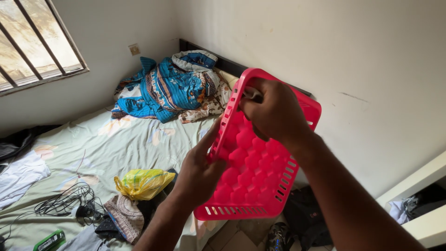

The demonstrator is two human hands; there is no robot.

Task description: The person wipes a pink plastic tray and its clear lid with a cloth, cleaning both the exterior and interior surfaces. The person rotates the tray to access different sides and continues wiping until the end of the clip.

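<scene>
1. I look down on the bed point(116, 139), the largest thing in view; it wears a pale green flowered sheet and runs back to the corner under the barred window point(32, 42).
2. On the far end of the bed lies a heap of blue patterned cloth point(167, 86), bunched against the dark headboard point(223, 62).
3. The pink plastic basket point(255, 176) is held up in the air between the bed's edge and the white wall, tilted so I see its dimpled bottom and slotted sides; it touches neither bed nor floor.
4. My right hand point(274, 114) is at the basket's upper rim; its fingers are curled tight over a small pale thing pressed to the rim; what that thing is, I cannot tell.
5. My left hand point(202, 169) grips the basket's left rim; thumb on the inner side, fingers closed round the edge behind it.
6. Below the basket, on the floor, lie dark bags point(306, 218); just beside them a bit of tiled floor shows.
7. On the near end of the bed sits a yellow plastic bag point(144, 182); touching it, a knitted brown and white cap point(124, 216).
8. Left of those lies a tangle of black cables point(67, 202); at the lower edge, a small green box point(50, 241).
</scene>
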